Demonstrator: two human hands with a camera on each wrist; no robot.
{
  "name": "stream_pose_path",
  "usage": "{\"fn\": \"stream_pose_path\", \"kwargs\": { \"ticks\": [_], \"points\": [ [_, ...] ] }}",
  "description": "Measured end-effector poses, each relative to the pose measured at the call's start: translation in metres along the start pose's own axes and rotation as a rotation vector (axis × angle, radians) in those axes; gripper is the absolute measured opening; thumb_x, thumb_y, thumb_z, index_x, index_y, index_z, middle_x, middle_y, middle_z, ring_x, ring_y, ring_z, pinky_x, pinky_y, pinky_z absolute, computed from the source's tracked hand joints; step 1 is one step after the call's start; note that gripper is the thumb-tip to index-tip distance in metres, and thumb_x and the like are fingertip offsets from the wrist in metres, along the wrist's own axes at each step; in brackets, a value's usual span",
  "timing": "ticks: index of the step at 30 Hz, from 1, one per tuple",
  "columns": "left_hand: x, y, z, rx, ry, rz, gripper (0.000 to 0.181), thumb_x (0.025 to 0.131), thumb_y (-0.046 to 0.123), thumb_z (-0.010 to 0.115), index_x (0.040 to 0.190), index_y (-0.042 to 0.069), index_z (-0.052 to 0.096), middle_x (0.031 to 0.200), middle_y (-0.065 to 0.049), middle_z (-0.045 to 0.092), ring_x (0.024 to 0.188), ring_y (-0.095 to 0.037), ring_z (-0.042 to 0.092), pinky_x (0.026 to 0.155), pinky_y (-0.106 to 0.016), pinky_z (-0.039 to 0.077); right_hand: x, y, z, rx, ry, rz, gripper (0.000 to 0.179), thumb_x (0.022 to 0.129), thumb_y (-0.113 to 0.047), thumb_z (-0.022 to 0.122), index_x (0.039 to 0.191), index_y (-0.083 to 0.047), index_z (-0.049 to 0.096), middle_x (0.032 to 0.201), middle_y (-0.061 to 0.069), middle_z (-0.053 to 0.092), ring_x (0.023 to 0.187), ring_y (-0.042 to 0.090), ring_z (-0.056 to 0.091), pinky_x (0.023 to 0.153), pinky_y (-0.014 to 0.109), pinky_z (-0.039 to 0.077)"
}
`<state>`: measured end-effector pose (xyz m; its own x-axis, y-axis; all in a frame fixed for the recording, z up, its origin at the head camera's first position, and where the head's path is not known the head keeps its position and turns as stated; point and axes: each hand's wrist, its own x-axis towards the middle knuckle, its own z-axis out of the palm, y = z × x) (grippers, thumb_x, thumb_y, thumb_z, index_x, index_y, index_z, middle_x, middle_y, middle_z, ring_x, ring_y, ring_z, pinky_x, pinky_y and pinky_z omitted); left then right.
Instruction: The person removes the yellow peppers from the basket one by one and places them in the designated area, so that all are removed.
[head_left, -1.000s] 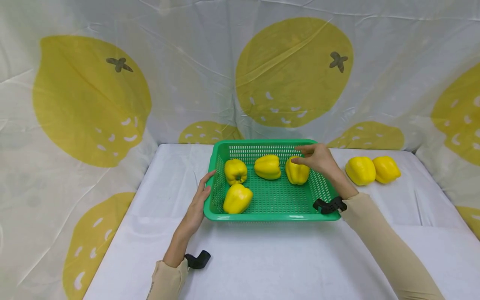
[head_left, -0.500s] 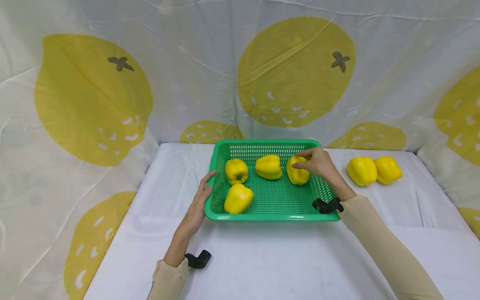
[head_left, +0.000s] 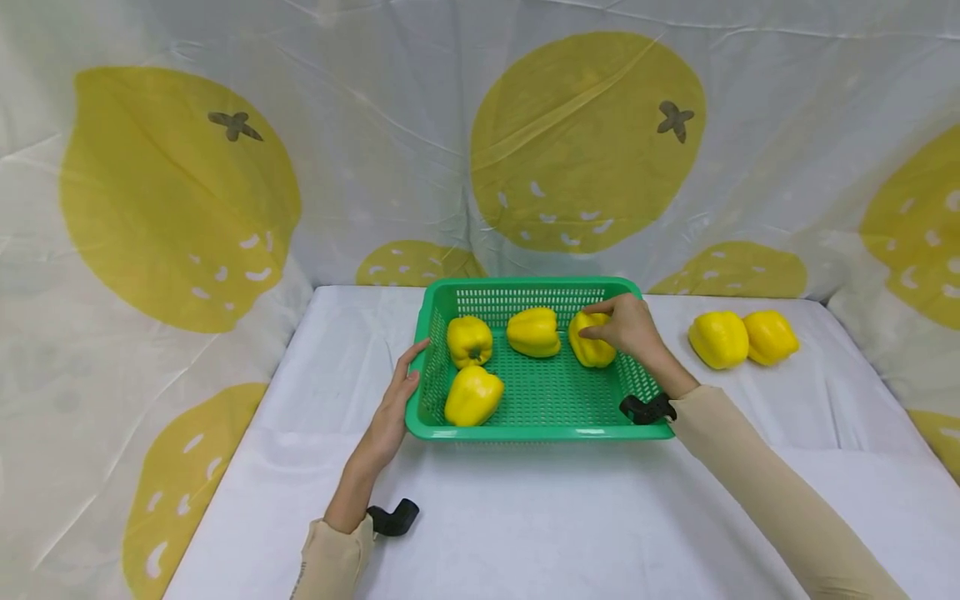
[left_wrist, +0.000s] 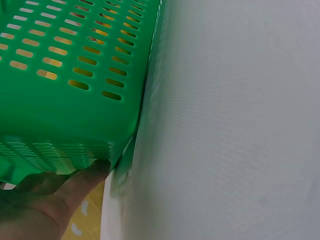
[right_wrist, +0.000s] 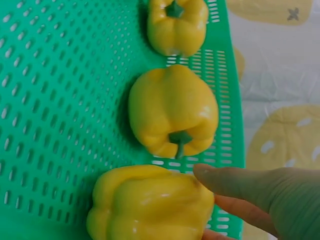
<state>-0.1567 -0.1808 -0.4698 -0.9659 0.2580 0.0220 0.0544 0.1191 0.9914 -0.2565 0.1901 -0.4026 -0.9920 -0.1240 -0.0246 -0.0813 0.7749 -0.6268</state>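
A green plastic basket [head_left: 540, 433] stands on the white-covered table with several yellow bell peppers in it. At its right back lies a bell pepper [head_left: 589, 352]; my right hand [head_left: 630, 327] holds it between thumb and fingers. In the right wrist view the thumb touches the top of that pepper [right_wrist: 150, 205], and the other fingers are partly hidden behind it. My left hand [head_left: 386, 425] rests against the basket's left side, fingers fairly straight along the rim. The left wrist view shows the thumb of the left hand [left_wrist: 50, 200] touching the basket's outer wall [left_wrist: 65, 117].
Inside the basket are a bell pepper [head_left: 534, 333] at the back middle, another [head_left: 470, 340] at the left and one [head_left: 474, 397] at the front left. Two more peppers, a left one [head_left: 718, 340] and a right one [head_left: 771, 337], lie right of the basket. A lemon-print curtain [head_left: 375, 150] hangs behind.
My right hand has lowered onto the right-hand bell pepper, its thumb and fingers closing in around it. The left hand stays at the basket's left side.
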Motion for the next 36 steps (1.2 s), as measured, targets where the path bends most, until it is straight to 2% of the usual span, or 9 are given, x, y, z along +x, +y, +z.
{"fn": "stream_pose_path", "kwargs": {
  "ticks": [10,13,17,21,24,26,28,30,36],
  "points": [
    [-0.0009,0.0006,-0.0015,0.003,-0.022,-0.004,0.049,0.114,0.047,0.02,0.162,0.041,0.02,0.173,0.004,0.011,0.15,-0.027,0.028,0.115,-0.03,0.029,-0.0004,0.0001,0.0024,-0.011,0.022,-0.023,0.036,0.083,-0.014,0.087,0.117,-0.003,0.078,0.084,0.019,0.078,0.04,0.007,0.023,0.044,0.023,0.028],
    [-0.0004,0.0007,-0.0012,-0.002,-0.021,-0.007,0.049,0.114,0.047,0.02,0.162,0.041,0.02,0.173,0.004,0.011,0.15,-0.027,0.028,0.116,-0.035,0.028,0.0002,0.0014,0.0024,-0.013,0.018,-0.026,0.036,0.083,-0.014,0.087,0.116,-0.004,0.079,0.065,0.014,0.072,0.039,0.007,0.023,0.043,0.023,0.028],
    [0.0002,0.0011,-0.0008,-0.005,-0.023,-0.008,0.049,0.114,0.046,0.02,0.162,0.041,0.019,0.173,0.003,0.011,0.151,-0.027,0.027,0.118,-0.042,0.026,0.0013,0.0036,0.0024,-0.01,0.015,-0.029,0.034,0.082,-0.013,0.087,0.115,-0.006,0.08,0.058,0.011,0.069,0.038,0.006,0.022,0.043,0.023,0.028],
    [0.0,0.0001,-0.0014,-0.008,-0.02,-0.004,0.049,0.114,0.047,0.02,0.162,0.041,0.019,0.173,0.003,0.011,0.151,-0.028,0.027,0.119,-0.045,0.025,0.0022,0.0049,0.0028,0.001,-0.001,-0.05,0.032,0.082,-0.011,0.086,0.113,-0.008,0.081,0.079,0.017,0.078,0.04,0.007,0.022,0.044,0.023,0.028],
    [0.0004,-0.0004,-0.0016,-0.016,-0.018,0.007,0.049,0.114,0.046,0.02,0.162,0.041,0.02,0.173,0.005,0.011,0.153,-0.027,0.025,0.121,-0.049,0.021,0.0024,0.0055,0.0018,0.016,-0.013,-0.068,0.032,0.082,-0.009,0.085,0.114,-0.008,0.081,0.111,0.019,0.077,0.042,0.017,0.043,0.047,0.023,0.033],
    [0.0,-0.0007,-0.0018,-0.019,-0.019,0.011,0.049,0.114,0.045,0.02,0.163,0.04,0.02,0.173,0.004,0.01,0.154,-0.027,0.023,0.121,-0.05,0.019,0.0022,0.0059,0.0015,0.028,-0.028,-0.071,0.033,0.083,-0.007,0.084,0.115,-0.008,0.08,0.126,0.019,0.072,0.061,0.027,0.064,0.051,0.023,0.04],
    [-0.0006,-0.0006,-0.0017,-0.019,-0.023,0.011,0.049,0.114,0.045,0.02,0.163,0.04,0.019,0.173,0.004,0.01,0.154,-0.027,0.022,0.121,-0.047,0.02,0.0019,0.0064,0.0011,0.04,-0.041,-0.058,0.033,0.083,-0.007,0.083,0.116,-0.008,0.08,0.13,0.019,0.071,0.091,0.036,0.073,0.057,0.025,0.047],
    [-0.0005,-0.0001,-0.0014,-0.017,-0.028,0.009,0.049,0.114,0.045,0.02,0.163,0.04,0.018,0.173,0.004,0.01,0.153,-0.027,0.023,0.12,-0.037,0.024,0.0018,0.0069,0.0005,0.045,-0.044,-0.051,0.034,0.084,-0.007,0.082,0.117,-0.008,0.079,0.133,0.019,0.069,0.117,0.039,0.068,0.067,0.029,0.055],
    [-0.0016,-0.0002,-0.0008,-0.019,-0.028,0.011,0.049,0.114,0.046,0.02,0.163,0.04,0.019,0.173,0.003,0.011,0.151,-0.028,0.026,0.108,-0.014,0.031,0.0009,0.0073,0.0016,0.065,-0.05,-0.033,0.035,0.084,-0.004,0.081,0.119,-0.006,0.078,0.141,0.023,0.063,0.138,0.041,0.054,0.089,0.049,0.059]
  ]
}}
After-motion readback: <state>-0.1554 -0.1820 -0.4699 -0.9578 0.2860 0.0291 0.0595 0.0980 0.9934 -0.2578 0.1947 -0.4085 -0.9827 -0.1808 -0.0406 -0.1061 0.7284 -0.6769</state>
